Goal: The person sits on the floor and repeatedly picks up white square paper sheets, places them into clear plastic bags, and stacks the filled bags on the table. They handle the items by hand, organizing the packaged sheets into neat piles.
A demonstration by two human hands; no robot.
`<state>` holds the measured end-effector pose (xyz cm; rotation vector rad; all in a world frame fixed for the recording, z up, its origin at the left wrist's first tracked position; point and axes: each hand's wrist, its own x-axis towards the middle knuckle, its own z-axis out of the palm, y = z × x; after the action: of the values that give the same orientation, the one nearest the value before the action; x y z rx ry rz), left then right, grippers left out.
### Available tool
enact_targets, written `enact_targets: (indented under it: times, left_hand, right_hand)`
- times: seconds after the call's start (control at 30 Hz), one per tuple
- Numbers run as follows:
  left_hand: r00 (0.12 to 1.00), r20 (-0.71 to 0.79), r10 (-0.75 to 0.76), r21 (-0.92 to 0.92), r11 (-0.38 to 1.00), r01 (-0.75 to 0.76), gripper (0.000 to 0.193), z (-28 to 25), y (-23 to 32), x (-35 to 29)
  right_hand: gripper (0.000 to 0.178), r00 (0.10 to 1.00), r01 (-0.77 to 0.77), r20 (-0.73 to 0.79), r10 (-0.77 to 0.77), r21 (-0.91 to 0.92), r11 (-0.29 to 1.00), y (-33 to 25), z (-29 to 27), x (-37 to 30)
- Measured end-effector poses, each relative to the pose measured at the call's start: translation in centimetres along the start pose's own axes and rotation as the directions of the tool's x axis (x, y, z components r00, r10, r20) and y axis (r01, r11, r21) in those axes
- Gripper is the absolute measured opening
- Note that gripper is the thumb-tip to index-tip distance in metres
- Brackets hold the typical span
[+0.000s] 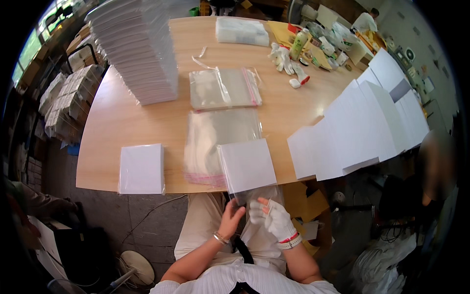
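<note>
A white paper block (pixel 247 165) lies at the table's near edge inside a clear plastic bag (pixel 252 194), whose loose end hangs over the edge toward me. My left hand (pixel 229 223), bare with a bracelet, has its thumb and fingers closed around the left side of that loose end. Beside it, my right hand (pixel 275 220) wears a white glove with bare fingertips showing. Its fingers are curled together at the bag's end; what lies between them is hidden. Just beyond is a pile of flat clear bags (pixel 215 134) with pink edges.
A second bundle of clear bags (pixel 225 88) lies farther off. To the left are a wrapped white block (pixel 142 169) and a tall white stack (pixel 139 59). White stacks (pixel 347 127) line the right side. Gloves (pixel 282 59) and a green bottle (pixel 298 45) sit at far right.
</note>
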<state>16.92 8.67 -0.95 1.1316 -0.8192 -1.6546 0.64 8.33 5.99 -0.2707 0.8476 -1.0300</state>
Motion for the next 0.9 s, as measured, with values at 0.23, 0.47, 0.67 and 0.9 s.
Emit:
enact_targets:
  times: [0.23, 0.47, 0.67, 0.9]
  left_hand:
    - [0.999, 0.032, 0.034, 0.388, 0.920, -0.044, 0.035, -3.0, 1.7, -0.5]
    - [0.933, -0.097, -0.347, -0.098, 0.936, 0.338, 0.036, -3.6, -1.3, -0.6]
    - [0.997, 0.060, -0.055, 0.073, 0.996, 0.051, 0.040, -3.8, 0.2, -1.2]
    - [0.563, 0.499, 0.659, 0.847, -0.232, -0.479, 0.023, -4.3, 5.0, 1.4]
  right_hand:
    - [0.008, 0.824, 0.411, 0.360, -0.438, -0.911, 0.024, 0.5, 3.8, 0.4]
    - [0.013, 0.765, 0.551, 0.587, -0.264, -0.809, -0.203, 2.8, 4.3, 2.5]
    - [0.022, 0.631, -0.297, -0.092, -0.770, -0.946, -0.130, -2.6, -17.4, -6.3]
    - [0.030, 0.703, 0.125, 0.405, -0.585, -0.879, -0.459, -4.7, -10.1, -1.9]
